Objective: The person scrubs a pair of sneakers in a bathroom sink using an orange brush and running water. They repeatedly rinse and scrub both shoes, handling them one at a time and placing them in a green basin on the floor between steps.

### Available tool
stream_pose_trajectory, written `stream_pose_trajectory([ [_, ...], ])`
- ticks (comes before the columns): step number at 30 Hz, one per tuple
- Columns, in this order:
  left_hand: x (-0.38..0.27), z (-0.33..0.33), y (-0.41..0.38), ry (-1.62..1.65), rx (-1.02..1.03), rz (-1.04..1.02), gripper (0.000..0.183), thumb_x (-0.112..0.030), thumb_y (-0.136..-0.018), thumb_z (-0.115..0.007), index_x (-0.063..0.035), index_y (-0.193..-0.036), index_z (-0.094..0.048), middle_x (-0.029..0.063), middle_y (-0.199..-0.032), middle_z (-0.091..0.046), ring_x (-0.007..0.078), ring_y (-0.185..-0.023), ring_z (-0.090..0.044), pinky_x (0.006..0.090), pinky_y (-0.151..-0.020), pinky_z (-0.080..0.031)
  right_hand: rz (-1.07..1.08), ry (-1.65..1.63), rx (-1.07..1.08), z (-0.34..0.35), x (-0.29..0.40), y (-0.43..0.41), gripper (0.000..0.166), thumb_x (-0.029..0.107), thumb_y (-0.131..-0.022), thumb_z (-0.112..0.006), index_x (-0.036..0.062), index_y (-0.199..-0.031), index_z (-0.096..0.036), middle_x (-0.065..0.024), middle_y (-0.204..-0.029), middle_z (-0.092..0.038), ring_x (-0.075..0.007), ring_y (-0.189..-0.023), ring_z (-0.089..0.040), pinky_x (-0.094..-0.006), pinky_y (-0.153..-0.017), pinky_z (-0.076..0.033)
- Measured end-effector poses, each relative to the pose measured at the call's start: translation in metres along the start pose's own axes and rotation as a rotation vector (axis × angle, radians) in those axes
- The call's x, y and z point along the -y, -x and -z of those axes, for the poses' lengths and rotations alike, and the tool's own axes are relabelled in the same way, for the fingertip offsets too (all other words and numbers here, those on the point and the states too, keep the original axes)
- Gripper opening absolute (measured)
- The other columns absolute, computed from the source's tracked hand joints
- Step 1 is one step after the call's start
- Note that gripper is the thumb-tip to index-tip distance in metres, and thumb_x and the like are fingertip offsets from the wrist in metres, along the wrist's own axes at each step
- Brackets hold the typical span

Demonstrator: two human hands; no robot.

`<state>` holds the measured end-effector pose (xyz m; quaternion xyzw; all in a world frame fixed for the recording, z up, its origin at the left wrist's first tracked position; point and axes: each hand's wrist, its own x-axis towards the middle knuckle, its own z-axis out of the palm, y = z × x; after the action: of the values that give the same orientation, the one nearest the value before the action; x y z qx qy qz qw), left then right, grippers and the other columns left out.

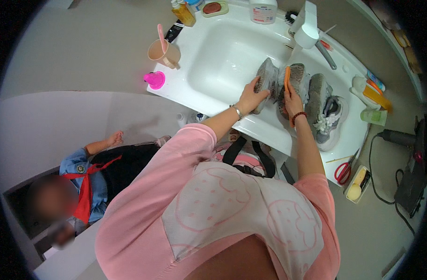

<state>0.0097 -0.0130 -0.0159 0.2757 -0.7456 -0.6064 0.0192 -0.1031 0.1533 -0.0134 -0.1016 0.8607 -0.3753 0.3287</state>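
My left hand point(252, 97) grips a wet grey shoe point(268, 75) over the right part of the white washbasin point(213, 45). The shoe is on its side, and its far side is hidden. In my right hand point(292, 101) is an orange scrubbing brush point(287, 75), its pale bristles turned left towards that shoe. Whether they touch it is hard to tell. Just behind the brush lies another shoe with a dirty grey sole point(297, 73), partly covered by my hand. Further right, a shoe with its grey sole showing point(316, 92) lies beside a grey-and-white laced sneaker point(331, 122).
A white faucet point(306, 31) stands over the basin's right side. On the left rim are a beige mug point(171, 54) and a pink bottle point(155, 79). Red scissors point(343, 172) lie at the right edge. Behind my left arm is another person in a blue shirt point(98, 199).
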Motion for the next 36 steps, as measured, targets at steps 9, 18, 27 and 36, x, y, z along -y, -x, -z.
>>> stream_pose_trajectory([
  [9, -0.005, -0.007, -0.005, 0.089, 0.061, -0.036, 0.082, -0.026, -0.076, -0.069, 0.0021, -0.145, -0.032, 0.0245, -0.127, -0.051, 0.0299, -0.114, -0.054, 0.0344, -0.097, -0.044, 0.519, 0.063, -0.128, -0.004, -0.012, 0.026, 0.044, 0.018, -0.093, -0.052, 0.017, -0.137, -0.05, -0.0235, -0.105, -0.065, -0.0409, -0.097, -0.062, -0.0451, -0.085, -0.049],
  [18, 0.0, -0.017, -0.016, -0.087, 0.07, -0.082, 0.079, -0.011, -0.075, -0.066, 0.0061, -0.144, -0.03, 0.0176, -0.119, -0.06, 0.0212, -0.105, -0.058, 0.0288, -0.092, -0.045, 0.204, 0.236, -0.179, 0.006, 0.011, -0.053, 0.041, 0.015, -0.092, -0.049, 0.0126, -0.133, -0.053, -0.0239, -0.109, -0.063, -0.0406, -0.102, -0.06, -0.0427, -0.087, -0.048],
  [27, 0.026, -0.013, -0.021, -0.044, 0.012, -0.108, 0.079, -0.009, -0.075, -0.065, 0.005, -0.145, -0.03, 0.0172, -0.116, -0.061, 0.0191, -0.101, -0.058, 0.0284, -0.09, -0.046, 0.324, 0.241, 0.005, 0.004, 0.046, 0.03, 0.033, 0.014, -0.091, -0.05, 0.0061, -0.122, -0.057, -0.0259, -0.104, -0.063, -0.0427, -0.096, -0.06, -0.0482, -0.085, -0.047],
  [36, 0.022, -0.007, -0.02, -0.05, 0.067, 0.034, 0.086, -0.025, -0.073, -0.067, -0.0116, -0.149, -0.029, 0.0268, -0.132, -0.04, 0.039, -0.12, -0.048, 0.0384, -0.102, -0.041, 0.486, 0.267, 0.043, 0.016, 0.036, 0.017, 0.038, 0.013, -0.092, -0.05, 0.0094, -0.129, -0.055, -0.0259, -0.094, -0.063, -0.0419, -0.087, -0.062, -0.0455, -0.076, -0.049],
])
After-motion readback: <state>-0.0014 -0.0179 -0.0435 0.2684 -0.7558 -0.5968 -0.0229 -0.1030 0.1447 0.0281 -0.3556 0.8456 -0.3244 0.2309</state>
